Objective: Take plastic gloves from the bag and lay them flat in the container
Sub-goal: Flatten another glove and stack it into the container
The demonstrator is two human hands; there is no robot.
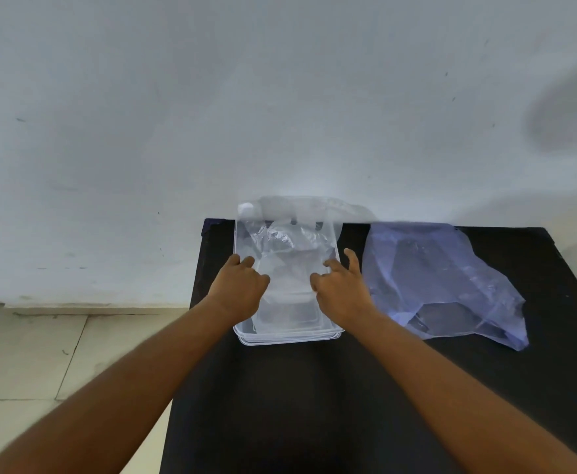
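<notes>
A clear plastic container point(289, 338) stands on the black table at the back, against the wall. Thin see-through plastic gloves point(287, 268) lie inside it, crumpled at the far end and smoother near me. My left hand point(239, 287) rests over the container's left side with fingers curled down onto the gloves. My right hand point(341, 285) is over the right side, fingertips pinched on the plastic, thumb raised. A bluish translucent bag point(444, 282) lies flat on the table to the right of the container.
The black table point(314, 405) has its back edge against a white wall point(212, 114). Left of the table is a pale tiled floor point(41, 354). The bag covers much of the table's right half.
</notes>
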